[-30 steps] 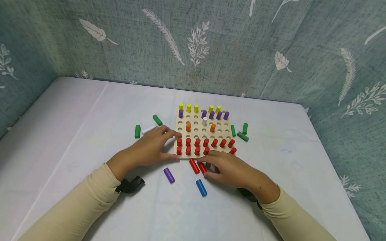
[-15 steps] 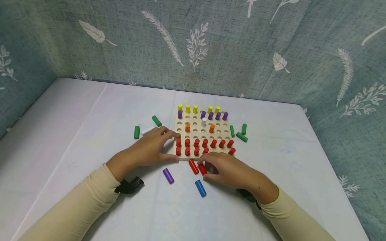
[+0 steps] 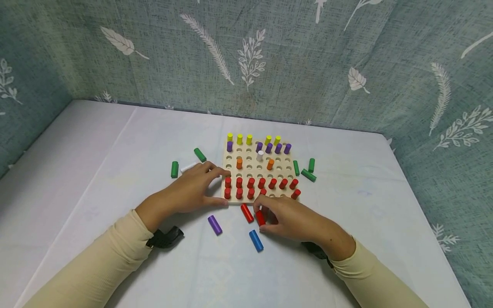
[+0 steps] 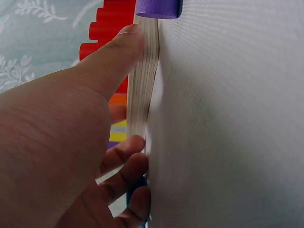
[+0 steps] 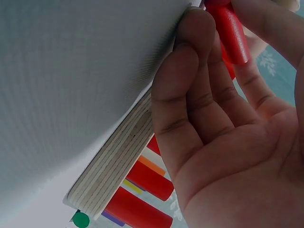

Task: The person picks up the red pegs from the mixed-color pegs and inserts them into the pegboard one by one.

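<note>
A light wooden pegboard (image 3: 235, 154) lies on the cloth, its layered edge (image 4: 142, 95) showing in the left wrist view. My left hand (image 3: 192, 188) rests at its left side, thumb touching the front-left corner and index finger at the left edge. My right hand (image 3: 292, 218) pinches a red peg (image 3: 260, 218) between thumb and index finger, just in front of the board. In the right wrist view that peg (image 5: 232, 38) sticks out beyond the fingertips. Two rows of red pegs (image 3: 250, 183) stand in the near holes; the right hand hides part of the front row.
A loose red peg (image 3: 247, 213), a purple peg (image 3: 215, 225) and a blue peg (image 3: 256, 240) lie in front. Green pegs (image 3: 309, 175) lie on both sides, with a white peg (image 3: 188, 167) by the left hand. Yellow pegs (image 3: 239, 139) stand at the back.
The right thumb and index finger have drawn the red peg slightly toward the person, away from the board, and more of it shows. The left hand stays at the board.
</note>
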{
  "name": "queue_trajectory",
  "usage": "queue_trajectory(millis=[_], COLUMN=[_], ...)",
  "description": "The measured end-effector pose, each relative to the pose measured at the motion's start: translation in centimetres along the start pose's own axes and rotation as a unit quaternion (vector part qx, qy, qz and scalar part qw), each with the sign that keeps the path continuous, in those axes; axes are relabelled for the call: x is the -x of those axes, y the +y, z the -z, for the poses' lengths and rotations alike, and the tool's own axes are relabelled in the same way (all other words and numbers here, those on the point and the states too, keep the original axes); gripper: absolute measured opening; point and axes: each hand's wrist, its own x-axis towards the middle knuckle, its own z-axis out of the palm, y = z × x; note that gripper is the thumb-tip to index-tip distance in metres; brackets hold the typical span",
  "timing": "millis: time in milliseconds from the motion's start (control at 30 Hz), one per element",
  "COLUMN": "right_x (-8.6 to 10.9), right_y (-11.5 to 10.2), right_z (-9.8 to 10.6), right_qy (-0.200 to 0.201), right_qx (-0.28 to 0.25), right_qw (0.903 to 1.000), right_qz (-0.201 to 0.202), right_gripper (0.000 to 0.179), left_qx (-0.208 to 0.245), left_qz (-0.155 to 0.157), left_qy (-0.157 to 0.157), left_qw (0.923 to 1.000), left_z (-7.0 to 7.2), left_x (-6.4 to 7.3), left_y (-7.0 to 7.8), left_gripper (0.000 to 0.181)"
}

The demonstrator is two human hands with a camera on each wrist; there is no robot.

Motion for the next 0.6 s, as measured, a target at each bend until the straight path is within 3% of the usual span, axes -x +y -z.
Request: queue_trajectory(millis=[600], right_x=[0.29], right_y=[0.16], right_z=[0.66], right_qy=[0.004], right_qx=[-0.015], right_qw=[0.9999], right_qz=[-0.003], right_gripper=[0.033], left_qx=[0.003], left_qz=[-0.008], left_qy=[0.006], left_qw=[0.9999], left_z=[-0.04], left_x=[0.15], left_y=[-0.03], left_gripper=[0.08])
